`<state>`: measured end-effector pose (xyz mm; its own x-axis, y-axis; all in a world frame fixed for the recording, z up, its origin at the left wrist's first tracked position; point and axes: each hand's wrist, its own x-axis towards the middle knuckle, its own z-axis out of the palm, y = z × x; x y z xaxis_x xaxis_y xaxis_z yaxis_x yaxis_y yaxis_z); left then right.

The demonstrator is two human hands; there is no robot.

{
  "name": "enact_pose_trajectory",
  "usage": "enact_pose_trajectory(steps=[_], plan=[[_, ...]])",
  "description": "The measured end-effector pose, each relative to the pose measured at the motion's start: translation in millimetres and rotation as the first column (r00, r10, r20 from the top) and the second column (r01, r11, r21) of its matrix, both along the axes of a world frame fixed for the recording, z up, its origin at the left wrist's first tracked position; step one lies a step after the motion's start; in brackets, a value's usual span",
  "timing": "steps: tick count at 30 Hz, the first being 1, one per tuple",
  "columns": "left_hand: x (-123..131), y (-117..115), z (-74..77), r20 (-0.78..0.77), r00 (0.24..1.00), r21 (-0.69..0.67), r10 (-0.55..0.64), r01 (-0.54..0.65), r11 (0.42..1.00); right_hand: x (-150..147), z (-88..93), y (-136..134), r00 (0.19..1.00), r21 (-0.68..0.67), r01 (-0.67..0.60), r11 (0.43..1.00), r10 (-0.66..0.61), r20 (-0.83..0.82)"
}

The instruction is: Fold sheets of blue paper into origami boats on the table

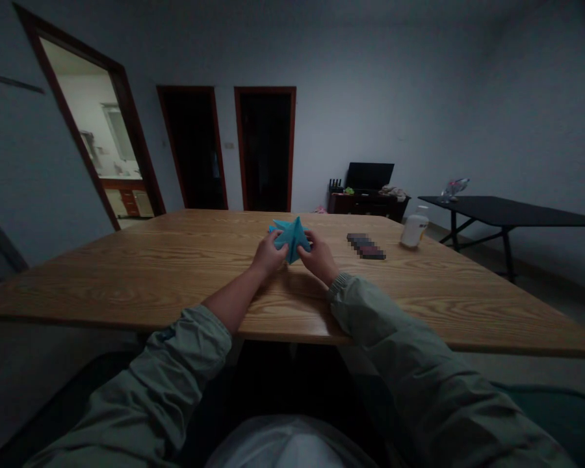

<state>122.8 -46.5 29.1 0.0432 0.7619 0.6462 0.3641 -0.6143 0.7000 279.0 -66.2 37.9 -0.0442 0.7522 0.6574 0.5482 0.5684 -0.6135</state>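
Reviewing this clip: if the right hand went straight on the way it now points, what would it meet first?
The right hand would meet the folded blue paper first; its fingers seem already against it.

Room on wooden tabletop (pixel 141 276) left of hands (pixel 269 255), blurred flat object (pixel 365 246), bottle (pixel 414 231) further right

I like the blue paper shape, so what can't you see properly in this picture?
All from the head view:
Lower part of the blue folded paper shape: hidden by the left hand and right hand.
Dark rectangular object on the light wooden table: blurred into blocks.
Small shiny thing on the black table: too small.
Inside the dark doorway: too dark.
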Motion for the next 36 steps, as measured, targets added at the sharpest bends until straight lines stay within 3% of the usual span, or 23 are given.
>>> enact_pose_trajectory(steps=[4,9,11,13,15,18,23,27,30,33,36], plan=[[-4,3,1.8,0.015,0.992,0.069,0.124,-0.124,0.99,-5,-1.4,1,0.997,0.045,0.069,0.997,-0.07,0.019],[-18,18,-4.7,0.07,0.988,0.01,0.14,-0.141,0.99,17,-9.9,13,0.978,0.031,0.196,0.98,-0.197,0.063],[-30,24,-11.0,-0.021,0.997,-0.044,0.079,-0.08,0.996,32,-17.6,19,0.97,-0.006,0.182,0.983,-0.179,0.164],[-45,28,-17.8,-0.202,0.977,-0.134,-0.073,0.046,0.99,47,-25.9,22,0.941,-0.019,0.106,0.994,-0.094,0.324],[-60,28,-23.7,-0.359,0.904,-0.241,-0.232,0.15,0.959,60,-32.3,21,0.851,-0.042,0.009,0.999,0.014,0.524],[-74,24,-28.2,-0.447,0.835,-0.294,-0.32,0.201,0.935,72,-34.8,15,0.742,-0.079,-0.052,0.995,0.092,0.664],[-67,20,-26.1,-0.587,0.782,-0.135,-0.209,0.16,0.978,74,-27.2,8,0.728,-0.072,-0.032,0.997,0.072,0.682],[-57,19,-23.1,-0.571,0.808,-0.069,-0.145,0.129,0.989,68,-23.6,8,0.717,-0.067,0.017,0.998,0.035,0.696],[-54,16,-21.0,-0.556,0.82,-0.066,-0.135,0.119,0.991,64,-22.8,7,0.763,-0.076,0.011,0.997,0.041,0.645],[-52,12,-16.7,-0.628,0.771,-0.071,-0.104,0.076,0.995,62,-24.1,7,0.819,-0.09,-0.036,0.995,0.081,0.568],[-51,6,-10.5,-0.726,0.683,-0.043,-0.079,0.07,0.997,62,-26.6,10,0.824,-0.122,-0.046,0.991,0.106,0.556]])
